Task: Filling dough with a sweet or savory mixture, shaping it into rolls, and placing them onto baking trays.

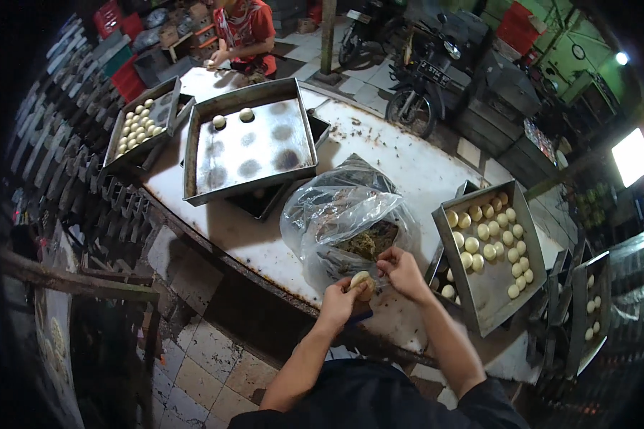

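Note:
My left hand [338,306] is closed round a flattened round of pale dough [361,283] at the front of the white worktable. My right hand [401,269] is just right of it, fingertips pinched at the near side of a crumpled clear plastic bag [311,218]; what they hold is too small to make out. Inside the bag's opening sits a greenish-brown crumbly filling [365,242]. A metal tray [499,300] of many round dough balls [489,250] stands to the right of my hands.
Another tray [253,174] with two balls [246,114] rests behind left on stacked trays, beside a tray of balls [139,126]. More trays [590,314] stand far right. A person in red [254,32] works across the table [336,125]. A motorbike [411,89] is beyond.

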